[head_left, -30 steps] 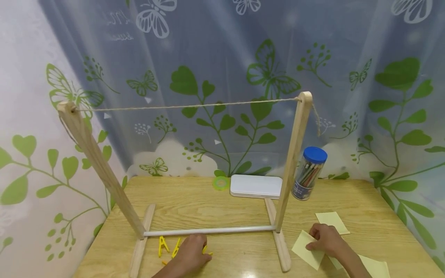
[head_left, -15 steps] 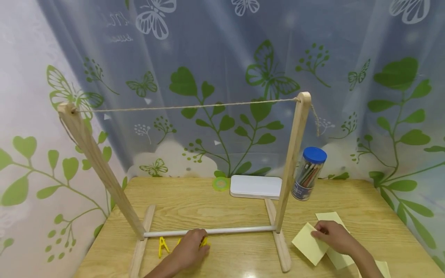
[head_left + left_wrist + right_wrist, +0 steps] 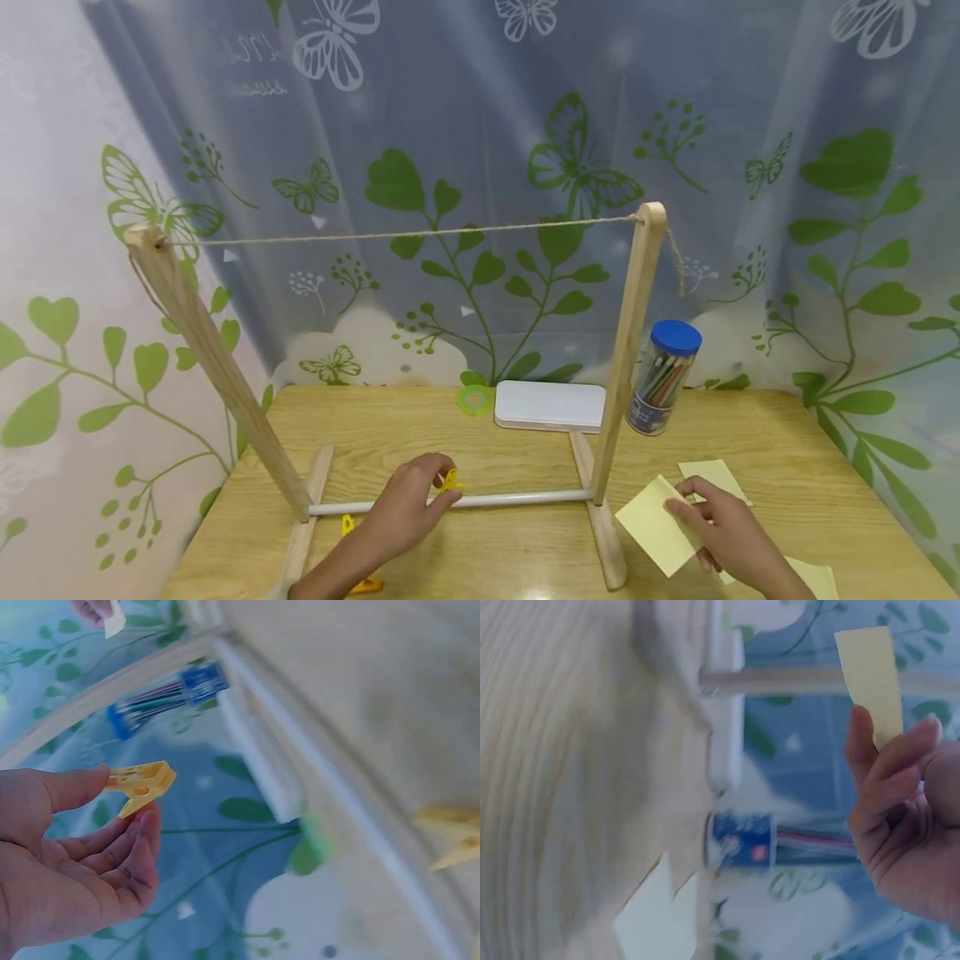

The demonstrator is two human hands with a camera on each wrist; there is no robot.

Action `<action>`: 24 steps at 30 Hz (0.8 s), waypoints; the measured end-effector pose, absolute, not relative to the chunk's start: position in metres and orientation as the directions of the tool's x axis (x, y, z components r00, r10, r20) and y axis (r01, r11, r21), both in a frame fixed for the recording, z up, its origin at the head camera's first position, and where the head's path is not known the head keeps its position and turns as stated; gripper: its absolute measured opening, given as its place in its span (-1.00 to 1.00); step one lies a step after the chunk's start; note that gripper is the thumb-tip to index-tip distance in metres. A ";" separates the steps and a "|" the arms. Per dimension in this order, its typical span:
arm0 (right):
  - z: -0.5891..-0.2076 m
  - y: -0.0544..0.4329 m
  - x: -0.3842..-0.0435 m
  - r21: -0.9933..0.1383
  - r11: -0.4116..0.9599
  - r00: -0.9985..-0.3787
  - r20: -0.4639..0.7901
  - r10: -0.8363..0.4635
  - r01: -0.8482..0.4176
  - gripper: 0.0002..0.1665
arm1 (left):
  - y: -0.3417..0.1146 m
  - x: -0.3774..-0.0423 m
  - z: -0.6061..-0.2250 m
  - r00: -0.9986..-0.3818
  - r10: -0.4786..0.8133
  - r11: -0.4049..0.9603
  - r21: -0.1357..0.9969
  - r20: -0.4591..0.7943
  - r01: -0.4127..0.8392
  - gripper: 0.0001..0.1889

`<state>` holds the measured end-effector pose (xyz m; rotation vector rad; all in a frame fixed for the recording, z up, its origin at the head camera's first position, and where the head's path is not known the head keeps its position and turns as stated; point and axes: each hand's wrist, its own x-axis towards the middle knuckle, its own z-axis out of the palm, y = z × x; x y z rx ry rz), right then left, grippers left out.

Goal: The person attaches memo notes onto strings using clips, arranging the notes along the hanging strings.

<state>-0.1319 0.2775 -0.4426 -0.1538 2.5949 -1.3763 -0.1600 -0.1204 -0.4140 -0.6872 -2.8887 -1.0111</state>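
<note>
Clothespin (image 3: 450,481) is pinched in the left grip (image 3: 410,506) above the counter (image 3: 517,546); the right grip (image 3: 726,529) pinches a yellow note (image 3: 656,527) nearer its right edge; the label (image 3: 739,840) on the back-edge jar (image 3: 670,375) is blurred

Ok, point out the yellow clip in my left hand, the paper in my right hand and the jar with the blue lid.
Yellow clip (image 3: 156,775): left wrist view, on its body.
Paper (image 3: 654,527): head view, on the uncovered middle of the sheet.
Jar (image 3: 664,379): head view, on its clear side.
</note>
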 end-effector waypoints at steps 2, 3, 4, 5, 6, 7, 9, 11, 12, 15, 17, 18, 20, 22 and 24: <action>-0.437 0.268 -0.128 -0.831 0.554 -0.982 -0.065 -0.177 -0.045 -0.57 | -0.118 -0.160 -0.402 -0.906 0.387 0.688 0.600 0.174 0.409 -0.72; -0.434 0.263 -0.126 -0.830 0.553 -0.985 -0.030 -0.172 -0.072 -0.57 | -0.117 -0.160 -0.395 -0.904 0.380 0.681 0.602 0.195 0.416 -0.72; -0.431 0.257 -0.125 -0.833 0.546 -0.987 -0.001 -0.164 -0.090 -0.56 | -0.115 -0.160 -0.389 -0.903 0.371 0.677 0.604 0.215 0.422 -0.72; -0.428 0.252 -0.123 -0.840 0.533 -0.987 0.023 -0.157 -0.105 -0.56 | -0.114 -0.161 -0.383 -0.901 0.361 0.670 0.604 0.241 0.431 -0.73; -0.426 0.247 -0.122 -0.845 0.522 -0.988 0.045 -0.149 -0.118 -0.57 | -0.113 -0.161 -0.377 -0.896 0.353 0.662 0.604 0.270 0.443 -0.73; -0.423 0.241 -0.121 -0.854 0.504 -0.988 0.066 -0.140 -0.129 -0.58 | -0.112 -0.162 -0.371 -0.890 0.347 0.653 0.605 0.297 0.456 -0.74; -0.417 0.229 -0.119 -0.879 0.455 -0.988 0.102 -0.120 -0.146 -0.62 | -0.110 -0.164 -0.359 -0.875 0.336 0.642 0.595 0.348 0.483 -0.73; -0.412 0.216 -0.118 -0.900 0.404 -0.986 0.134 -0.098 -0.163 -0.66 | -0.108 -0.166 -0.348 -0.857 0.324 0.630 0.584 0.400 0.511 -0.73; -0.409 0.210 -0.118 -0.908 0.382 -0.985 0.151 -0.081 -0.170 -0.69 | -0.108 -0.166 -0.342 -0.844 0.322 0.622 0.577 0.428 0.530 -0.73; -0.398 0.194 -0.121 -0.942 0.284 -0.983 0.180 -0.027 -0.180 -0.75 | -0.105 -0.170 -0.322 -0.806 0.311 0.595 0.558 0.504 0.578 -0.71; -0.389 0.183 -0.125 -0.966 0.188 -0.983 0.185 0.021 -0.177 -0.79 | -0.103 -0.173 -0.308 -0.783 0.304 0.568 0.557 0.542 0.606 -0.71; -0.384 0.178 -0.128 -0.975 0.129 -0.981 0.187 0.040 -0.181 -0.82 | -0.101 -0.174 -0.300 -0.776 0.299 0.553 0.562 0.556 0.616 -0.71; -0.375 0.167 -0.133 -0.979 0.001 -0.976 0.203 0.075 -0.203 -0.89 | -0.098 -0.176 -0.286 -0.768 0.291 0.522 0.578 0.570 0.627 -0.71; -0.368 0.156 -0.138 -0.961 -0.125 -0.967 0.234 0.095 -0.245 -0.94 | -0.095 -0.178 -0.274 -0.760 0.286 0.492 0.591 0.583 0.639 -0.73; -0.362 0.146 -0.142 -0.932 -0.238 -0.961 0.254 0.105 -0.272 -0.91 | -0.090 -0.178 -0.263 -0.751 0.281 0.455 0.606 0.598 0.652 -0.74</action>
